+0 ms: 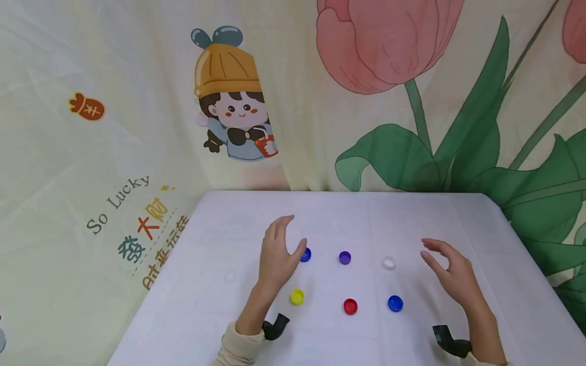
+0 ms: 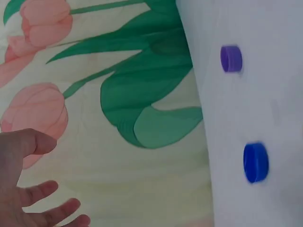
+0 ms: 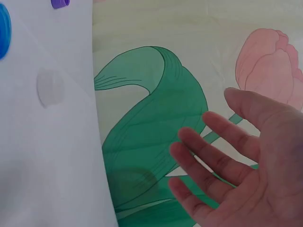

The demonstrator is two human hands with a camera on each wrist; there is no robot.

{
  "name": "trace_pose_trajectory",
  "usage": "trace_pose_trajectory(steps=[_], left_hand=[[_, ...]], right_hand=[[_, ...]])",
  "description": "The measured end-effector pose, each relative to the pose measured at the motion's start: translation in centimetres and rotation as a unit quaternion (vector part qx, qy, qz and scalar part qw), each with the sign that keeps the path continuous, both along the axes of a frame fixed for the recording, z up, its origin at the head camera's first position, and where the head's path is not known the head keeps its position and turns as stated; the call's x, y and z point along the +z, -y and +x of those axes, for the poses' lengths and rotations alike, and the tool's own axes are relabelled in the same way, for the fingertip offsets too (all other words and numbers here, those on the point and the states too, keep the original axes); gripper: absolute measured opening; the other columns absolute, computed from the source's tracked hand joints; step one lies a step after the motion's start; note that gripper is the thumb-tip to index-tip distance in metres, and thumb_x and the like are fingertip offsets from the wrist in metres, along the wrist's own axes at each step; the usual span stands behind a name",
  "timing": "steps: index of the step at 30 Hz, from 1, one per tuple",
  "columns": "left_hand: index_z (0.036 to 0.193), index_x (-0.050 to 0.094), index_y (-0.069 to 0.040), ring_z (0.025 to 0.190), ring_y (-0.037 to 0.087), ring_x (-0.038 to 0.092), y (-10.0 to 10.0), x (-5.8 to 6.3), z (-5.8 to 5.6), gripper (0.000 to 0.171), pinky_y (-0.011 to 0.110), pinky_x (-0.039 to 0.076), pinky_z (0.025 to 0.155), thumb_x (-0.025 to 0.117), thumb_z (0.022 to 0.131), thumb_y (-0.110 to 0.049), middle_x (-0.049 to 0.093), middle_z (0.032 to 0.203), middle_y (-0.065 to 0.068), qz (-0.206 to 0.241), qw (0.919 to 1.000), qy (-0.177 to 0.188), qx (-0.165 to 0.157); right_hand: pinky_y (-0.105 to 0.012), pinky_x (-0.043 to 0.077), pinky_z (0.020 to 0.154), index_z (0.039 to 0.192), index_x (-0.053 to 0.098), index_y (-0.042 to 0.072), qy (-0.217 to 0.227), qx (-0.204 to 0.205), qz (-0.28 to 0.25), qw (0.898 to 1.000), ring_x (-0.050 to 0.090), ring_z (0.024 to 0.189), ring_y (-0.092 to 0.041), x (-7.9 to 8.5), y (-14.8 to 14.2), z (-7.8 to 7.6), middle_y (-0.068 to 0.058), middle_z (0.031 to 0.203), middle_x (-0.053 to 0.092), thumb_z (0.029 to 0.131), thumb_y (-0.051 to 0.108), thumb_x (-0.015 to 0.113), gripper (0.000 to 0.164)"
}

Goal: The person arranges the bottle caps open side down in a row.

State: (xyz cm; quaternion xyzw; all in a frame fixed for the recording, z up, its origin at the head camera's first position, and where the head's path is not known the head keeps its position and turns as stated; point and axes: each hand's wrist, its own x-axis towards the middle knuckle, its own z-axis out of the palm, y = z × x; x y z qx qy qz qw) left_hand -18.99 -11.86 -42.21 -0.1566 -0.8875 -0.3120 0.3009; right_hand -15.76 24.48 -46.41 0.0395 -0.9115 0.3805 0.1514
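My left hand (image 1: 277, 256) hovers over the left part of the white table, fingers spread and nothing held. Its thumb overlaps a blue bottle cap (image 1: 306, 254) in the head view. To the right of that lie a purple cap (image 1: 345, 257) and a clear whitish cap (image 1: 388, 263). A nearer row has a yellow cap (image 1: 297, 297), a red cap (image 1: 350, 306) and another blue cap (image 1: 395, 303). On the right side my right hand (image 1: 453, 274) is raised above the table, relaxed and holding nothing, nearest to the clear cap. In the right wrist view its palm and fingers (image 3: 213, 161) show bare.
The white table (image 1: 220, 223) backs onto a hanging cloth (image 1: 302, 101) printed with tulips, a cartoon figure and lettering. A black curved strap piece (image 1: 275, 327) sits at the left wrist, and a similar black piece (image 1: 450, 343) at the right one.
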Motion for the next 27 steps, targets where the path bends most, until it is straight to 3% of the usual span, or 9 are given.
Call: trace_pose_trajectory(steps=[8, 15, 18, 20, 23, 25, 27], left_hand=[[0.115, 0.055, -0.003, 0.093, 0.019, 0.055, -6.0, -4.0, 3.0, 0.038, 0.033, 0.047, 0.078, 0.068, 0.08, -0.01, 0.057, 0.104, 0.005, 0.112, 0.9912, -0.01, -0.07], [0.118, 0.052, -0.003, 0.075, 0.012, 0.058, -11.2, -7.3, 5.4, 0.043, 0.019, 0.048, 0.067, 0.067, 0.079, -0.004, 0.057, 0.092, 0.004, 0.132, 0.9778, 0.043, -0.157], [0.122, 0.05, -0.003, 0.07, 0.007, 0.058, -13.0, -8.5, 6.3, 0.047, 0.014, 0.046, 0.065, 0.068, 0.079, -0.005, 0.058, 0.09, 0.005, 0.128, 0.9711, 0.09, -0.18], [0.126, 0.047, -0.004, 0.068, 0.003, 0.057, -14.0, -9.2, 6.8, 0.05, 0.011, 0.045, 0.063, 0.068, 0.08, -0.006, 0.058, 0.09, 0.004, 0.127, 0.9634, 0.135, -0.193], [0.13, 0.044, -0.005, 0.065, -0.004, 0.053, -15.0, -10.2, 7.4, 0.053, 0.009, 0.043, 0.06, 0.067, 0.083, -0.009, 0.058, 0.089, 0.001, 0.117, 0.9528, 0.199, -0.197], [0.131, 0.043, -0.004, 0.064, -0.006, 0.05, -15.5, -10.8, 7.6, 0.053, 0.007, 0.041, 0.059, 0.067, 0.084, -0.012, 0.057, 0.088, -0.001, 0.102, 0.95, 0.226, -0.19], [0.13, 0.044, -0.002, 0.063, -0.007, 0.047, -15.8, -11.3, 7.6, 0.053, 0.007, 0.039, 0.059, 0.067, 0.084, -0.014, 0.055, 0.085, -0.004, 0.078, 0.9528, 0.231, -0.181]], right_hand=[[-0.034, 0.043, 0.072, 0.112, 0.062, 0.01, -0.044, -0.063, -0.064, 0.995, 0.054, 0.086, -0.018, -2.8, 1.2, 2.3, -0.007, 0.095, 0.064, 0.091, 0.027, 0.06, 0.027], [-0.019, 0.041, 0.062, 0.109, 0.064, 0.024, -0.035, -0.066, -0.027, 0.997, 0.05, 0.071, -0.006, -9.4, -0.6, 1.3, 0.008, 0.079, 0.059, 0.084, 0.034, 0.067, 0.027], [-0.019, 0.04, 0.062, 0.11, 0.064, 0.021, 0.004, -0.053, -0.043, 0.998, 0.051, 0.069, -0.008, -9.3, -0.4, 1.9, 0.005, 0.076, 0.059, 0.083, 0.035, 0.069, 0.031], [-0.022, 0.041, 0.062, 0.111, 0.064, 0.016, 0.042, -0.042, -0.058, 0.997, 0.051, 0.069, -0.011, -8.4, 0.2, 2.6, 0.002, 0.076, 0.059, 0.083, 0.035, 0.069, 0.034], [-0.024, 0.041, 0.061, 0.112, 0.064, 0.012, 0.091, -0.019, -0.091, 0.991, 0.052, 0.068, -0.013, -7.5, 0.7, 3.3, -0.001, 0.078, 0.06, 0.082, 0.031, 0.07, 0.036], [-0.023, 0.042, 0.061, 0.115, 0.063, 0.011, 0.12, -0.007, -0.094, 0.988, 0.051, 0.068, -0.013, -7.5, 0.9, 3.5, -0.001, 0.079, 0.059, 0.081, 0.033, 0.071, 0.04], [-0.023, 0.043, 0.061, 0.118, 0.061, 0.011, 0.145, 0.0, -0.094, 0.985, 0.051, 0.068, -0.013, -7.8, 0.8, 3.5, -0.001, 0.08, 0.058, 0.08, 0.035, 0.071, 0.046]])
